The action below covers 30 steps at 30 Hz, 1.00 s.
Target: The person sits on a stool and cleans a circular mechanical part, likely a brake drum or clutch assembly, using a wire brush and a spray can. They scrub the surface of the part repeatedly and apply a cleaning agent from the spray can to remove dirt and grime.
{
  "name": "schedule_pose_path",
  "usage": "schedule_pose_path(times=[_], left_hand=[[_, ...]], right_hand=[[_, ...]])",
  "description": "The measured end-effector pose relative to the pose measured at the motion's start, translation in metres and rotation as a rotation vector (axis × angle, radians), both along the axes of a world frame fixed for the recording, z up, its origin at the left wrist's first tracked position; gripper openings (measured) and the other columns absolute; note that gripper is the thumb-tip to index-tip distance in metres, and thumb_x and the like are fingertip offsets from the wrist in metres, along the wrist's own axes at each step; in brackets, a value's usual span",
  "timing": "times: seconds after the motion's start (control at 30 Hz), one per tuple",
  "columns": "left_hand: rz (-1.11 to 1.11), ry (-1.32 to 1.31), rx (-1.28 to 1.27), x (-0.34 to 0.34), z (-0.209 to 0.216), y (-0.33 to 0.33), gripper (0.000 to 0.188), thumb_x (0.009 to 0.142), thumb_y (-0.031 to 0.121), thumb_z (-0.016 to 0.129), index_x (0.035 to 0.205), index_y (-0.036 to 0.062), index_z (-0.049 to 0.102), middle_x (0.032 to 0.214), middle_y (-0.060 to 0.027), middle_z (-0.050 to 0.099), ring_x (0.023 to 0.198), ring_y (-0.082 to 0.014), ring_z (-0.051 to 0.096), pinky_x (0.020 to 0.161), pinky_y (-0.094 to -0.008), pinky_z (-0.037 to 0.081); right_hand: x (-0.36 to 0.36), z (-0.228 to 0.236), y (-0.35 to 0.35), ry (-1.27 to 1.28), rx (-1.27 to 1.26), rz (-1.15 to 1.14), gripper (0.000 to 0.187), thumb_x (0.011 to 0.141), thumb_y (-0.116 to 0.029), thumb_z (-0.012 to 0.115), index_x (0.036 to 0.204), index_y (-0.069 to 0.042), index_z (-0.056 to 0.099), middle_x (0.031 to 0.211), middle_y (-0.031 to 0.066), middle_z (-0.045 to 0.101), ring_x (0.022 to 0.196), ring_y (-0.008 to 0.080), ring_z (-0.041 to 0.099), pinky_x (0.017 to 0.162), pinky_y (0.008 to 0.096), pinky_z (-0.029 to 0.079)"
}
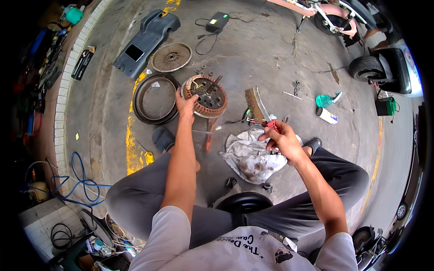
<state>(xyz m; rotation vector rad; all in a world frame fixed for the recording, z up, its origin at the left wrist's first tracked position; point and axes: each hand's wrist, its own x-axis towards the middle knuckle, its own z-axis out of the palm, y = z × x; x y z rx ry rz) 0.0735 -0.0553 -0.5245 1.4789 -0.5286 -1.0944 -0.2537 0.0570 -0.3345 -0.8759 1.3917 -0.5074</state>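
Note:
My left hand (186, 106) grips the near left edge of a motor stator (210, 103), a round core ringed with copper windings and a shaft in its middle. The thumb lies over its face and the other fingers are partly hidden. To the right, my right hand (285, 142) is closed around the red handle of a wire brush (257, 105). The brush is raised, bristles toward the left, apart from the stator. Beneath my right hand lies a stained white rag (251, 165). A dark hub ring (138, 103) rests left of the stator, with a round metal cover (171, 58) beyond.
A grey plastic housing (147, 43) and a black charger (218, 22) lie farther off. To the right are a green spray bottle (324, 100) and a white can (326, 115). An orange-handled tool (209, 141) lies near my feet. A blue hose (83, 180) coils at left.

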Motion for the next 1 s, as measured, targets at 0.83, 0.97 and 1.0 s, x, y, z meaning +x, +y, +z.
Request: schedule_pose_path(times=[0.83, 0.97, 1.0], left_hand=[[-0.328, -0.896, 0.395, -0.094, 0.086, -0.031, 0.053, 0.073, 0.042, 0.076, 0.124, 0.0276, 0.07, 0.126, -0.0154, 0.059, 0.111, -0.0392, 0.065, 0.097, -0.0465, 0.051], [-0.328, -0.814, 0.414, -0.084, 0.084, -0.04, 0.053, 0.074, 0.04, 0.076, 0.124, 0.0256, 0.069, 0.129, -0.017, 0.058, 0.115, -0.0386, 0.064, 0.098, -0.0466, 0.051], [-0.326, -0.784, 0.423, -0.082, 0.082, -0.041, 0.054, 0.074, 0.04, 0.076, 0.125, 0.0251, 0.069, 0.13, -0.0171, 0.057, 0.116, -0.0383, 0.063, 0.099, -0.0467, 0.051]], right_hand=[[-0.013, -0.006, 0.017, 0.45, -0.391, 0.242, 0.049, 0.093, -0.022, 0.06, 0.134, 0.002, 0.046, 0.086, 0.0269, 0.069, 0.088, 0.046, 0.069, 0.08, 0.0512, 0.052], [0.005, 0.009, 0.019, 0.574, -0.455, 0.407, 0.051, 0.094, -0.017, 0.056, 0.142, -0.006, 0.043, 0.094, 0.0249, 0.071, 0.088, 0.0459, 0.069, 0.078, 0.0546, 0.054], [0.011, 0.013, 0.021, 0.621, -0.477, 0.457, 0.051, 0.094, -0.016, 0.056, 0.143, -0.008, 0.043, 0.096, 0.0236, 0.072, 0.089, 0.0456, 0.069, 0.078, 0.0553, 0.054]])
